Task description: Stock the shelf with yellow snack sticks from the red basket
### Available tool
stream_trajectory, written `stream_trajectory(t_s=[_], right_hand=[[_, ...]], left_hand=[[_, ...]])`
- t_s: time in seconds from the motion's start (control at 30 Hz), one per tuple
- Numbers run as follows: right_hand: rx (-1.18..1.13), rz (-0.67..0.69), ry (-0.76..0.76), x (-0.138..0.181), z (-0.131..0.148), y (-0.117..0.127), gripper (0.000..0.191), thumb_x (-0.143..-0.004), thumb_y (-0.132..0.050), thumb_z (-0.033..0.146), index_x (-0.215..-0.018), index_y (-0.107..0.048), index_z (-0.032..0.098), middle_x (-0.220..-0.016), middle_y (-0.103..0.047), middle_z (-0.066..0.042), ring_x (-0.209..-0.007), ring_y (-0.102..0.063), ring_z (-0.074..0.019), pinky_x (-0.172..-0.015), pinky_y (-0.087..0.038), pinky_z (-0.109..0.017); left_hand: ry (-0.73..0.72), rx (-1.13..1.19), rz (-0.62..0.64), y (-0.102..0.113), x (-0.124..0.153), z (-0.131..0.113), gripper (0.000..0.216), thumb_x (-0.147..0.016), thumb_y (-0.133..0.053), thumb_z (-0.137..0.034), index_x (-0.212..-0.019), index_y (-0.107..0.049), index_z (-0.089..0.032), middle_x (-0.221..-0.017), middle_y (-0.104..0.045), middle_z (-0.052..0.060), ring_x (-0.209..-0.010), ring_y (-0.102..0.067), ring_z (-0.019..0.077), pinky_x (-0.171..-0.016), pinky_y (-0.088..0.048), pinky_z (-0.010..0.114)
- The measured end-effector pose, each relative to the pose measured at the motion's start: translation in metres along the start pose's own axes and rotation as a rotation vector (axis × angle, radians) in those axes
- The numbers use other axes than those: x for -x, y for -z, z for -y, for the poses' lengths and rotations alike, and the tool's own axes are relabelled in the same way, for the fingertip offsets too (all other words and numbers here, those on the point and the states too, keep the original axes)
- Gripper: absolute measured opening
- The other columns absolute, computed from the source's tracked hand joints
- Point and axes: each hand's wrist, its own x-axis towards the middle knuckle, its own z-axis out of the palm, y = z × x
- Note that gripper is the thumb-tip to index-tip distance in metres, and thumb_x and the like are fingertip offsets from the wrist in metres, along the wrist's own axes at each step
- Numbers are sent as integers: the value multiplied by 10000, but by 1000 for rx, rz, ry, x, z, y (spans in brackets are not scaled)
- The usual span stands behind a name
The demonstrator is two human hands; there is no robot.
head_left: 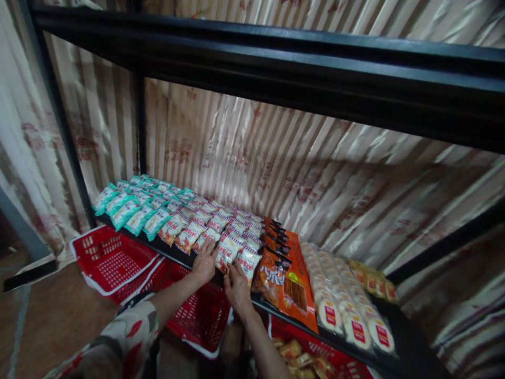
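Several white snack bags with red and blue print stand in rows on the black lower shelf. My left hand rests against the front of this group, its fingers stretched out over the bags. Close beside it, my right hand has its fingers around the lower edge of a front-row snack bag. Another white bag stands just right of it, partly behind my right fingers. Teal snack bags fill the left end, and large orange snack bags lie to the right.
Round, pale packaged cakes and yellowish packs occupy the right end. Red baskets sit below the shelf; one holds golden packs. A dark upper shelf spans overhead, with a patterned curtain behind.
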Motion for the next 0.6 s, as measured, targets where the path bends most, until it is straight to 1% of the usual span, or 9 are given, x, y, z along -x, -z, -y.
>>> stream_trajectory(t_s=[0.17, 0.27, 0.43, 0.5, 0.6], right_hand=[[15, -10, -20, -7, 3, -9, 383, -812, -428, 161, -1117, -658, 124, -1298, -562, -181, -1195, -549, -269, -981, -467, -416], [38, -59, -42, -10, 4, -16, 387, -815, -427, 173, -1126, -652, 132, -1267, -589, -163, -1170, -569, -264, -970, -478, -422], [73, -95, -83, -10, 6, -25, 393, -854, -386, 229, -1107, -647, 78, -1261, -573, -208, -1176, -555, -274, -975, -476, -422], [91, -120, -93, -10, 6, -27, 395, -862, -382, 242, -1112, -643, 82, -1261, -569, -206, -1185, -547, -271, -979, -474, -417], [119, -171, -107, -9, 6, -30, 377, -863, -397, 238, -1133, -632, 123, -1284, -560, -176, -1201, -536, -255, -993, -467, -417]], left_hand=[[-40, -42, 9, 10, -23, 13, 518, -788, -430, -68, -1294, -528, -119, -1457, -396, 120, -1426, -154, 247, -1150, -227, 437], [-81, -47, 22, 13, -30, 23, 520, -795, -454, -90, -1308, -516, -142, -1471, -374, 113, -1429, -122, 275, -1138, -237, 464], [-106, -20, 50, 18, -36, 36, 536, -787, -478, -97, -1320, -501, -145, -1494, -321, 139, -1428, -97, 314, -1115, -256, 496], [-111, -8, 66, 16, -41, 39, 548, -781, -477, -97, -1328, -489, -134, -1490, -327, 144, -1428, -100, 314, -1116, -251, 498], [-123, 14, 76, 8, -51, 43, 532, -812, -441, -128, -1343, -470, -126, -1489, -335, 134, -1429, -100, 302, -1123, -225, 500]])
